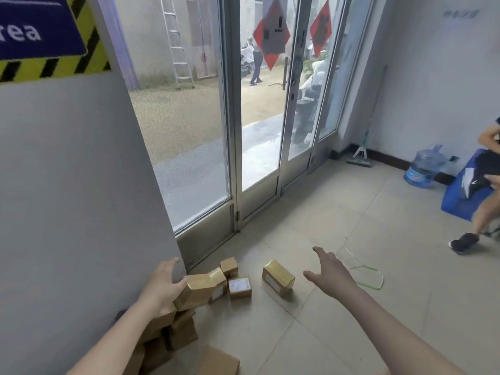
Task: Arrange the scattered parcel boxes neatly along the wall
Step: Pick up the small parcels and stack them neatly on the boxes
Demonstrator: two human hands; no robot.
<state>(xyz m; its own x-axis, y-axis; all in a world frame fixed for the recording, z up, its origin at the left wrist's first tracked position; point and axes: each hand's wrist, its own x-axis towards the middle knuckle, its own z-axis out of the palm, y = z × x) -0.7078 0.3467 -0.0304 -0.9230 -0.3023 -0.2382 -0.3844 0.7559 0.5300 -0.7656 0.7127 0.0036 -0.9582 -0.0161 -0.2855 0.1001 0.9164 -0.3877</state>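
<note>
Boxes counted: five stand out singly, plus a pile. The long taped box lies at the foot of the wall, on top of the pile. Its long axis runs from 8 o'clock to 2 o'clock, with the far end pointing toward the glass doors.

At 1 o'clock from it, touching its far end, sits a small box. Just beside it at 3 o'clock lies a labelled box, label upward. A fourth box lies apart on the floor tiles, further toward 3 o'clock, with its long axis from 10 to 4 o'clock. A plain box at 6 o'clock is cut off by the bottom edge.

The pile holds perhaps four boxes. The left forearm covers part of it, so the count is uncertain.

Hands: two. The left hand presses against the near end of the long taped box, fingers straight and held together, pointing to 12 o'clock along the wall. Its thumb lies on the box's corner. The right hand hovers over the floor, well apart from the fourth box, fingers spread and holding nothing.

One green strap loop lies at 3 o'clock of that hand. One water bottle, one broom and one blue bag stand by the far wall. A second person is cut off at the right edge.
</note>
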